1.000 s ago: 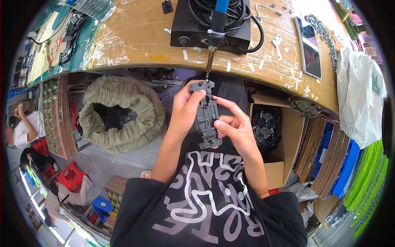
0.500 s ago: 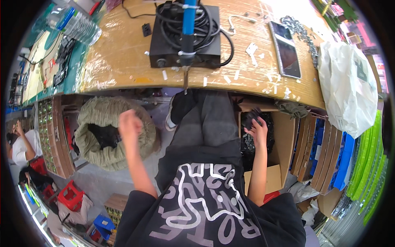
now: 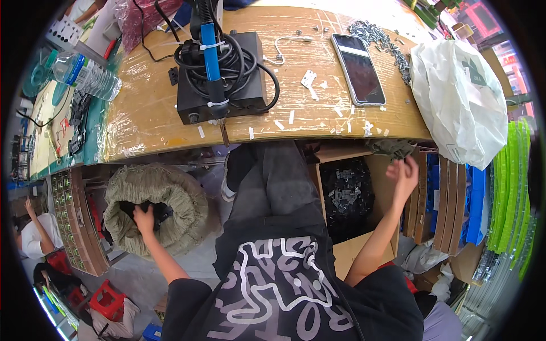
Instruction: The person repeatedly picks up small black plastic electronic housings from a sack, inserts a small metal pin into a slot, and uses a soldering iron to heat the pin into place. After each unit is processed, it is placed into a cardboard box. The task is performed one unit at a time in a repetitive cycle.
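Observation:
My left hand (image 3: 145, 218) reaches into the mouth of a round olive-green fabric sack (image 3: 185, 190) at the left. Its fingers curl down among black pieces (image 3: 164, 212) there; the fingertips are hidden, so what they grip cannot be made out. At the right, my right hand (image 3: 403, 174) hovers beside a cardboard box (image 3: 382, 196), close to a bunched green cloth (image 3: 392, 148). Its fingers are loosely bent and apart, slightly blurred, with nothing seen in them. Many small black and grey parts (image 3: 348, 192) lie in a black liner inside the box.
Above my lap is a film-covered table (image 3: 153, 119) bearing a black unit with coiled cable (image 3: 250, 85), a blue-handled tool (image 3: 209, 54), a phone (image 3: 359, 71) and scattered metal bits (image 3: 378, 38). A white bag (image 3: 458, 108) hangs over its right edge. Stacked crates (image 3: 446, 204) stand right.
My left hand has gone from above the sack's rim down into its mouth. My right hand, which held a black piece over the box, has moved right and no longer holds it.

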Action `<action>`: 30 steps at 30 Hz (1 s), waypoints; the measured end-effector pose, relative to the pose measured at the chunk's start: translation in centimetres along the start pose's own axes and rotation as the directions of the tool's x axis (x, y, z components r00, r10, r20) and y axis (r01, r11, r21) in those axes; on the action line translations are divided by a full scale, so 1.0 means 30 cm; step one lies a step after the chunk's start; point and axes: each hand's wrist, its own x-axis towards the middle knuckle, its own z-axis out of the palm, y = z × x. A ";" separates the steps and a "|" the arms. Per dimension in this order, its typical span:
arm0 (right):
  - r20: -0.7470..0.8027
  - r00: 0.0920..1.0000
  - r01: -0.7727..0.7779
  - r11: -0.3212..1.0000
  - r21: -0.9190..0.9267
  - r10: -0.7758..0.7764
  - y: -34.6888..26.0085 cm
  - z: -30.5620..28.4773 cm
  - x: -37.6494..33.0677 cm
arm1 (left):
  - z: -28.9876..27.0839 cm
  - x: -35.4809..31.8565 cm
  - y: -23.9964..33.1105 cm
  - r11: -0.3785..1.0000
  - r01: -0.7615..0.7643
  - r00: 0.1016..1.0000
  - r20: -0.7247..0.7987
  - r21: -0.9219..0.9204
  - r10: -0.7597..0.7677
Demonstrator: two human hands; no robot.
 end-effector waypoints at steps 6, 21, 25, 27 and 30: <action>0.119 0.844 0.537 0.824 -0.179 -0.524 -0.421 0.263 0.077 | 0.195 0.021 0.035 0.997 0.061 0.987 0.150 -0.042 -0.054; 0.506 0.713 0.700 0.520 -0.489 -0.485 -0.362 0.691 0.704 | 0.221 0.125 -0.081 0.920 0.322 0.933 -0.087 -0.222 -0.348; 0.489 0.763 0.643 0.575 -0.505 -0.423 -0.375 0.659 0.684 | 0.247 0.161 -0.060 0.840 0.320 0.937 0.014 -0.438 -0.349; 0.493 0.707 0.706 0.467 -0.532 -0.507 -0.345 0.646 0.729 | 0.244 0.155 -0.022 0.747 0.388 0.911 0.104 -0.539 -0.398; 0.461 0.594 0.791 0.376 -0.482 -0.659 -0.349 0.652 0.738 | 0.261 0.190 -0.093 0.650 0.448 0.880 0.174 -0.614 -0.443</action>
